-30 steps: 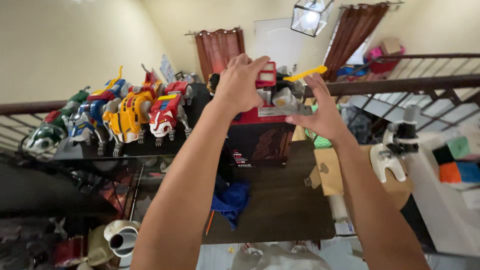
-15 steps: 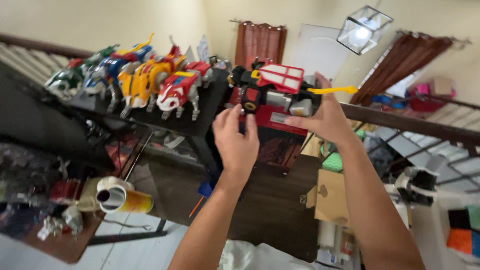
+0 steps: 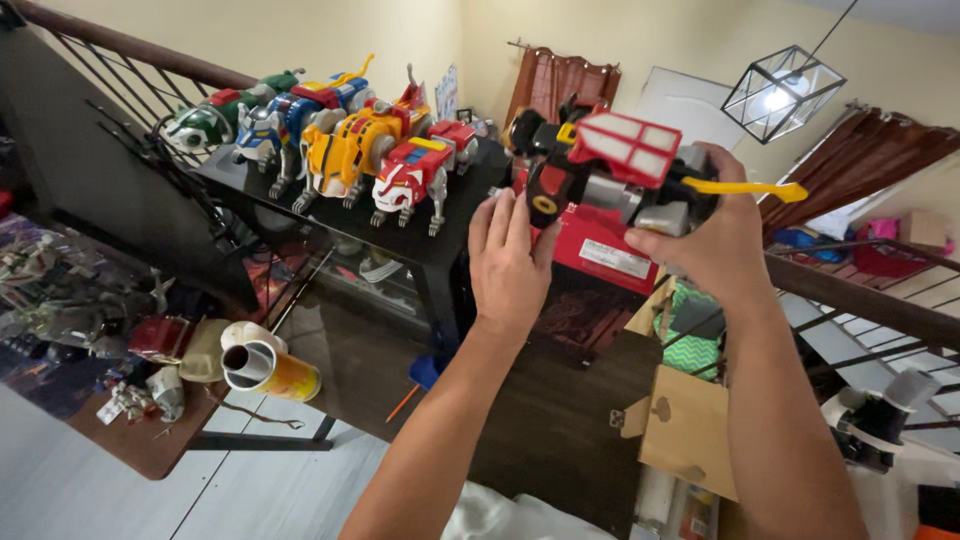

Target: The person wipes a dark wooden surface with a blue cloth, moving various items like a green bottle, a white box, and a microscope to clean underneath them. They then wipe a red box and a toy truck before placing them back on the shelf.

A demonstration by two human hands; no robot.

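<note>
My right hand (image 3: 702,238) grips a black toy lion robot (image 3: 610,172) with red-and-white wings and a yellow tail, held up in the air. My left hand (image 3: 510,265) is flat against the toy's front end, fingers extended and touching it. Behind the toy a red box (image 3: 600,250) stands on a dark table. To the left, a row of toy lion robots stands on a black shelf (image 3: 300,205): a red one (image 3: 420,170), a yellow one (image 3: 345,150), a blue one (image 3: 290,112) and a green one (image 3: 210,120).
A dark stair railing (image 3: 120,50) runs behind the shelf. Rolled paper tubes (image 3: 265,368) and small clutter lie on a low brown table at left. A cardboard box (image 3: 685,435) stands at right. A cage pendant lamp (image 3: 782,95) hangs overhead.
Both hands and the black toy have drawn closer and lower. My left hand has shifted from below the toy to flat against its front. The view swung left.
</note>
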